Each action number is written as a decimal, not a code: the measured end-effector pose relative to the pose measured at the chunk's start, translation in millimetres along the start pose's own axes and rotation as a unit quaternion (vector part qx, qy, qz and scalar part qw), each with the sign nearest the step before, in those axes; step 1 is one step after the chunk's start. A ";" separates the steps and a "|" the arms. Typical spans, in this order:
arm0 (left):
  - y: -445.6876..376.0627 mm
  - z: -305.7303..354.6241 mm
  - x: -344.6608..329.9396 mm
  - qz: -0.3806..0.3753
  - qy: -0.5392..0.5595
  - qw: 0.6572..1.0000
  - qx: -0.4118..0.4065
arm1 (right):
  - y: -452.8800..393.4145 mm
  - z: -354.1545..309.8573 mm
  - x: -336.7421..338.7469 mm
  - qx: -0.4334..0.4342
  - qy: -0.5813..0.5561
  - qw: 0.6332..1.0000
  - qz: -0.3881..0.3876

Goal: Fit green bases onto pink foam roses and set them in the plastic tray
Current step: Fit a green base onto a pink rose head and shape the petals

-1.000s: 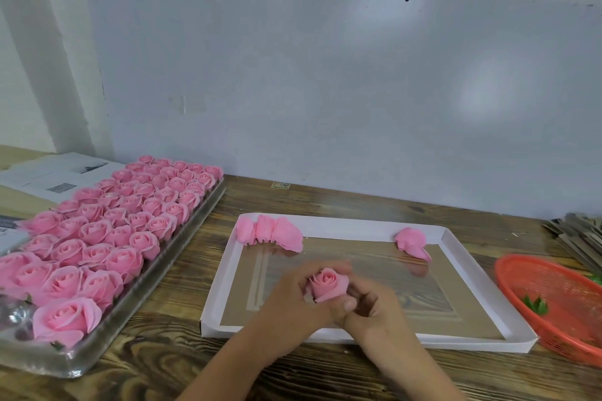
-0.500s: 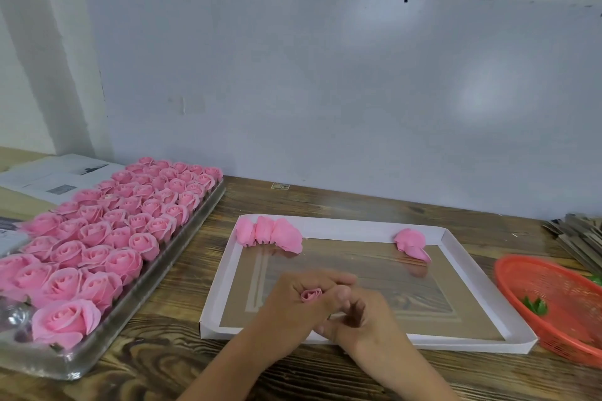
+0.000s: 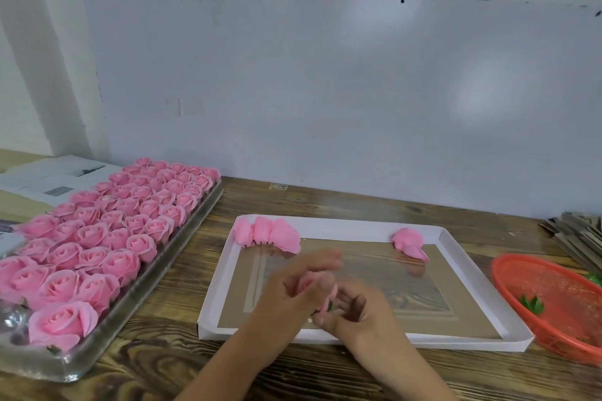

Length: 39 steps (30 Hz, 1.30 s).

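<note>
No legible text, label, brand, number or sign is shown. Printed matter is seen on the white sheets of paper lying at the far left of the brown wooden table, beyond the clear plastic tray of pink foam roses; only dark picture blocks and grey lines of print are made out, too small and blurred to be read. A small pale rectangular sticker is seen on the table near the grey wall panel; its marking cannot be read either
</note>
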<state>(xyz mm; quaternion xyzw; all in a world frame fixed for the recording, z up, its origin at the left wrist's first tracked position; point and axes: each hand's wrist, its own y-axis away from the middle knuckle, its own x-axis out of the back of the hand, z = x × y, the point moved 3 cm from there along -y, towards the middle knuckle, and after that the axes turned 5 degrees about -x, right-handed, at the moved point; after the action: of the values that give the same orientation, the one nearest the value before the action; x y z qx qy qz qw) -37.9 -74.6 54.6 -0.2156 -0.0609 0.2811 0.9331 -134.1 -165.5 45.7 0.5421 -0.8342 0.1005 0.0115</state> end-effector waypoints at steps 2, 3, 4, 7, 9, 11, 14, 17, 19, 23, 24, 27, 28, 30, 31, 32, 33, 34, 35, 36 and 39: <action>-0.1 1.7 -1.4 -0.002 -0.017 1.000 -0.005 | 0.3 1.9 -1.7 -0.007 0.021 1.000 -0.005; -0.3 1.7 -2.2 -0.010 -0.024 1.000 0.000 | 0.4 2.6 -1.6 -0.011 0.029 1.000 -0.004; -0.4 1.3 -2.9 -0.019 -0.031 0.999 0.003 | 0.5 3.2 -0.8 -0.012 0.037 0.999 -0.003; -1.1 -2.6 -3.5 -0.045 -0.037 0.998 0.014 | 0.8 3.3 1.2 -0.012 0.051 0.999 -0.004; -1.6 -6.1 -3.9 -0.056 -0.037 0.997 0.025 | 1.3 2.6 2.0 -0.006 0.051 0.999 -0.007; -0.7 -8.7 -3.8 -0.049 -0.030 0.998 0.041 | 1.4 0.1 2.1 0.011 0.050 0.999 -0.004; 0.5 -13.1 -3.9 -0.045 -0.036 0.996 0.071 | 0.2 -0.9 3.8 0.018 0.028 0.999 0.030; 0.8 -14.4 -3.9 -0.048 -0.004 0.996 0.070 | 0.5 -2.8 5.3 0.015 -0.027 0.999 0.044; 0.0 -10.4 -2.7 -0.018 0.007 0.999 0.040 | 0.9 -3.0 6.7 0.008 -0.007 0.999 0.052; -1.2 -1.6 1.3 0.041 -0.022 0.999 -0.021 | 1.5 1.5 5.0 -0.021 0.122 0.992 0.030; -1.5 -1.3 0.3 0.032 -0.027 0.999 -0.019 | 2.0 2.1 3.2 -0.028 0.128 0.991 0.024; -1.9 -4.8 -4.7 -0.022 -0.053 0.998 -0.012 | 2.9 2.1 1.2 -0.036 0.117 0.992 0.017; -1.9 -7.4 -4.7 -0.032 -0.058 0.998 -0.008 | 2.5 1.9 1.2 -0.033 0.117 0.993 0.013; -2.7 -12.8 -3.1 -0.038 -0.067 0.997 0.011 | 2.4 0.3 1.5 -0.017 0.115 0.993 -0.004; -2.5 -15.0 -2.2 -0.040 -0.070 0.997 0.017 | 2.5 -0.7 1.7 -0.005 0.110 0.994 -0.007; -2.1 -16.3 -2.3 -0.042 -0.067 0.997 0.021 | 2.4 -1.6 1.8 0.004 0.097 0.995 -0.008; -1.7 -17.1 -1.9 -0.038 -0.054 0.997 0.028 | 2.1 -2.1 2.4 0.009 0.075 0.997 -0.003; -1.5 -18.5 -1.4 -0.029 -0.031 0.998 0.042 | 1.8 -2.4 3.4 0.008 0.039 0.999 0.012; -1.4 -19.8 -1.1 -0.025 -0.008 0.998 0.056 | 1.7 -2.7 5.3 0.006 0.000 0.999 0.035; -1.4 -20.4 -0.7 -0.027 0.000 0.998 0.062 | 1.3 -2.7 8.3 0.005 -0.034 0.997 0.064; -1.4 -17.0 -1.3 -0.044 -0.052 0.996 0.052 | 0.6 -3.0 16.2 0.005 -0.051 0.990 0.129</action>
<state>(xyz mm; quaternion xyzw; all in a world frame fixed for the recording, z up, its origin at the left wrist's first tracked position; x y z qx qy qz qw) -34.3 -82.7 40.0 -0.1490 -0.1043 0.2532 0.9502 -141.5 -179.3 50.6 0.4348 -0.8959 0.0778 -0.0471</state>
